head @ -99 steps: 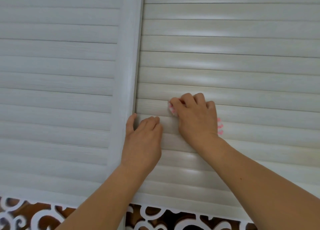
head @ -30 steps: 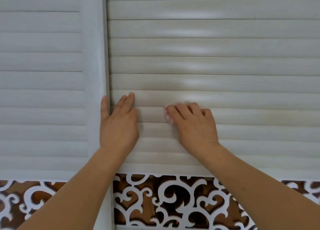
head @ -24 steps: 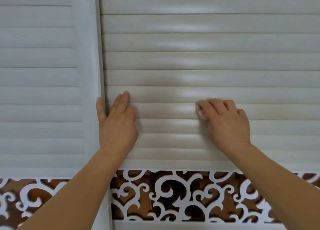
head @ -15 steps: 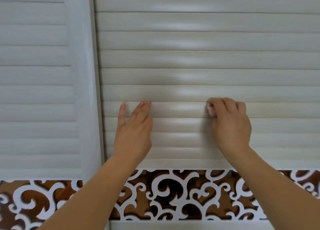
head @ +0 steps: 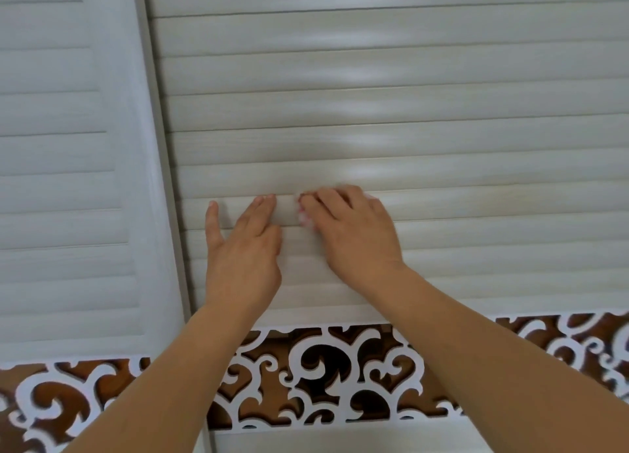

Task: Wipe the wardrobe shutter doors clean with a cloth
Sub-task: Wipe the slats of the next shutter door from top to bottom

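Note:
The right shutter door [head: 442, 112] fills most of the view with pale horizontal slats. My right hand [head: 354, 234] presses a small pink and white cloth [head: 304, 217] against a low slat, fingers curled over it; only the cloth's edge shows by my fingertips. Just left of it, my left hand [head: 241, 248] lies flat on the same door with straight fingers and the thumb spread out. The two hands nearly touch.
The left shutter door [head: 61, 180] and its white upright frame [head: 149, 180] stand at the left. Below both doors runs a white scrollwork panel [head: 323, 377] over brown backing.
My right hand has slid the cloth left along the slat, back toward my left hand. The left hand stays flat on the door. The view has shifted right.

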A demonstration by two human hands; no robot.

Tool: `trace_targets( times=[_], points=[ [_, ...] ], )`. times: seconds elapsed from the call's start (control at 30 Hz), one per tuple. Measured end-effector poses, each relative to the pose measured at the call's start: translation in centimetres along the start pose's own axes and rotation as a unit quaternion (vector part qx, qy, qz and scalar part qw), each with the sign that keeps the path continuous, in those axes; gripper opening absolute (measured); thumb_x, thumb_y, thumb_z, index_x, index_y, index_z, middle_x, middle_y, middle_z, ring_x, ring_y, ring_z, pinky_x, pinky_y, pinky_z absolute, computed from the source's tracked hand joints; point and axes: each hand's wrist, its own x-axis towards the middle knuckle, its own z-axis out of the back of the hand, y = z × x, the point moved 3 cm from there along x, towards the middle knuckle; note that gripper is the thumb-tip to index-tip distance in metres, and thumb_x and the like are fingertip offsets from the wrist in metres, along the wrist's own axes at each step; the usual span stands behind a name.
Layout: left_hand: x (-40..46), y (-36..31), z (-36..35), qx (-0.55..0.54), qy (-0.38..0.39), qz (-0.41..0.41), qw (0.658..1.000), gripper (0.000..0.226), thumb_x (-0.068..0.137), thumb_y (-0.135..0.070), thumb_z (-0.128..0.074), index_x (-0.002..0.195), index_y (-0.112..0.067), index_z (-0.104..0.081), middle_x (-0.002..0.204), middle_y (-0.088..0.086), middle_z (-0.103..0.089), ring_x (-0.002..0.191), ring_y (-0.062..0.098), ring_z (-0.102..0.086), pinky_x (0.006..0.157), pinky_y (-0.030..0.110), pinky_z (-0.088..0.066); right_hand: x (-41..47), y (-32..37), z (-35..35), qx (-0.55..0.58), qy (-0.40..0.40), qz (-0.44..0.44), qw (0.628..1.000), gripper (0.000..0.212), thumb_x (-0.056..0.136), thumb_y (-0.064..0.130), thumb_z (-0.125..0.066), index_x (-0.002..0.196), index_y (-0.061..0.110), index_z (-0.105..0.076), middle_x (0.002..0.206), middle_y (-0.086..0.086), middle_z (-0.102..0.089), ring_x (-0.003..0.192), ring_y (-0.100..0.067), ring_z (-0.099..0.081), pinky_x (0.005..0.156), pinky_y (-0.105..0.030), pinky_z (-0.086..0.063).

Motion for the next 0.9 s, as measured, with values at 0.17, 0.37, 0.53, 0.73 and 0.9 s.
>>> trace_targets(
  times=[0.17,0.37,0.53,0.73,0.9],
  points=[
    [0.2,-0.2,0.1,0.004,0.007,0.011,1.000,0.031,0.058,0.016,-0.064,0.062,-0.013,-0.053,0.127,0.014,-0.058,0.118,0.028,-0.055,0.105,0.063,-0.012,-3.5,-6.8,1.9,-0.034,-0.018,-0.074,0.997,0.034,0.087,0.020,-0.045,0.115,0.016,-0.064,0.110,-0.004,-0.065,0.098,-0.034,-0.055,0.068,-0.038,-0.047],
    [0.1,-0.6,0.1,0.025,0.032,-0.001,0.999,0.029,0.058,0.014,-0.066,0.056,-0.012,-0.054,0.129,0.017,-0.056,0.122,0.030,-0.052,0.106,0.060,-0.013,-7.1,-11.7,3.0,0.037,-0.039,-0.277,0.959,0.037,0.087,0.006,-0.052,0.123,0.012,-0.059,0.128,-0.010,-0.055,0.114,-0.040,-0.042,0.071,-0.044,-0.046],
    [0.0,-0.5,0.1,0.045,0.073,0.023,0.996,0.024,0.065,0.005,-0.067,0.056,-0.015,-0.058,0.139,0.012,-0.047,0.131,0.025,-0.041,0.111,0.053,0.000,-5.4,-6.4,1.5,0.099,-0.020,-0.306,0.947,0.051,0.092,0.018,-0.037,0.142,0.010,-0.040,0.147,-0.016,-0.032,0.137,-0.037,-0.021,0.108,-0.055,-0.030],
    [0.2,-0.6,0.4,0.053,0.078,0.029,0.995,0.020,0.064,0.004,-0.066,0.057,-0.013,-0.060,0.137,0.014,-0.050,0.128,0.027,-0.045,0.109,0.057,-0.003,-3.4,1.0,-1.4,0.085,0.039,-0.083,0.992,0.061,0.074,0.007,-0.024,0.122,0.001,-0.061,0.127,-0.021,-0.058,0.122,-0.044,-0.050,0.096,-0.060,-0.043],
    [0.4,-0.5,0.6,0.062,0.086,0.032,0.994,0.019,0.065,0.004,-0.064,0.060,-0.014,-0.060,0.137,0.012,-0.049,0.127,0.025,-0.046,0.109,0.049,0.007,-3.8,0.8,-1.6,0.021,0.026,0.032,0.999,0.049,0.078,0.011,-0.033,0.108,0.006,-0.071,0.111,-0.012,-0.069,0.104,-0.030,-0.065,0.084,-0.047,-0.053]
  ],
)
